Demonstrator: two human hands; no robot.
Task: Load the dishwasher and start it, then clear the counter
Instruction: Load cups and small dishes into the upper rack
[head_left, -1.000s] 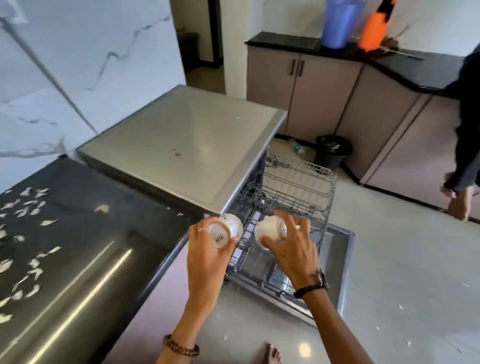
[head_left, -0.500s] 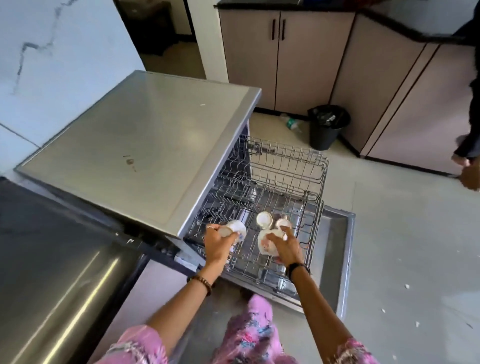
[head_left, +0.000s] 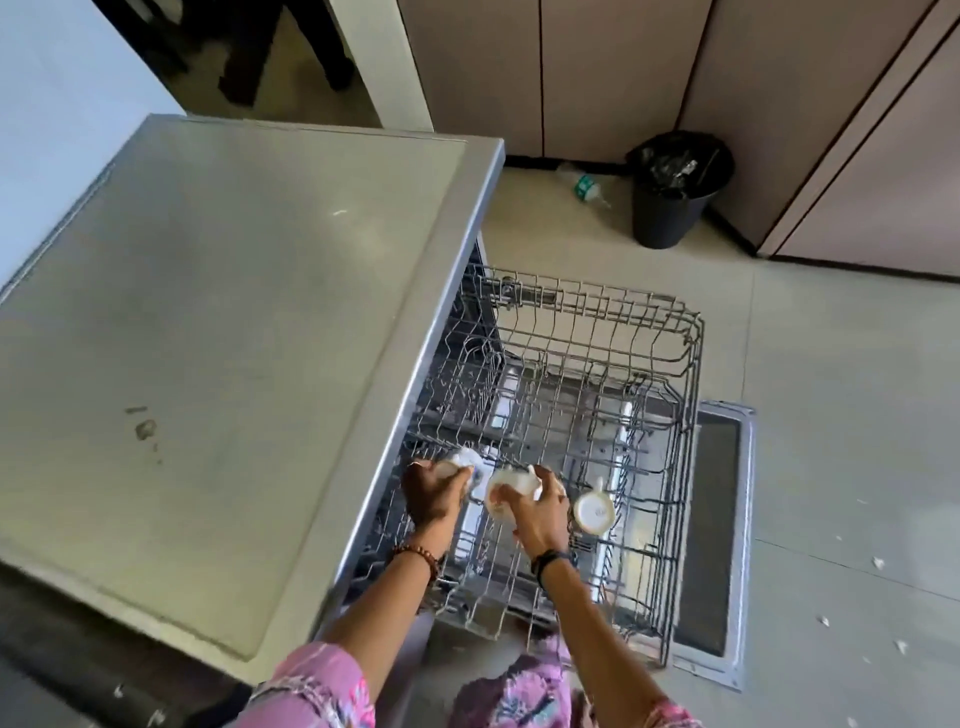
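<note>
- Both hands have dropped into the lower rack (head_left: 685, 467); one cup (head_left: 594, 512) now sits at 3 o'clock of the right hand (head_left: 537, 512).
- Left hand (head_left: 431, 493) grasps a white cup (head_left: 464, 460); right grasps another (head_left: 511, 486).
- Risk: cups could clink together or tip off the tines.

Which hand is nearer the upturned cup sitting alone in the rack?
Right. The right hand, holding another cup, is just beside the lone cup; the left hand is farther off, beyond the right.
</note>
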